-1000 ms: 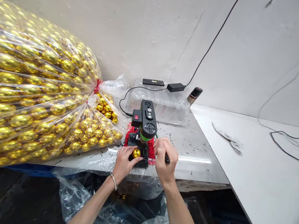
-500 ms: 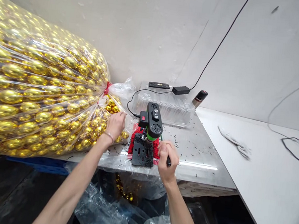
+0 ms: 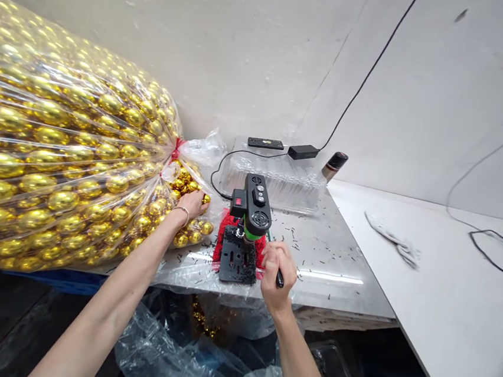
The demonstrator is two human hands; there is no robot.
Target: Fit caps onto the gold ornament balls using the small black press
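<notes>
Gold balls (image 3: 183, 183) fill the mouth of an opened clear bag at centre left. My left hand (image 3: 193, 203) reaches into it, fingers bent around a shiny gold ball (image 3: 206, 199) at their tips. The hand hides part of the grip. My right hand (image 3: 280, 268) is wrapped round a thin tool with a black handle end (image 3: 280, 280), just right of a small black and green machine (image 3: 256, 204). Below the machine head is a slotted black base plate (image 3: 232, 261), with small black bits on its right side. Red material (image 3: 221, 236) lies around the plate.
A huge clear sack of gold balls (image 3: 59, 152) fills the left. Clear plastic trays (image 3: 278, 188) stand behind the machine, near a black power adapter (image 3: 303, 152) and a dark bottle (image 3: 334, 165). Black scraps litter the metal table (image 3: 340, 238). Gloves (image 3: 399, 247) lie on the white table (image 3: 436, 301).
My left hand has moved slightly left and down, in among the gold balls at the bag's mouth. My right hand keeps its hold on the black-handled tool. The whole view has shifted slightly.
</notes>
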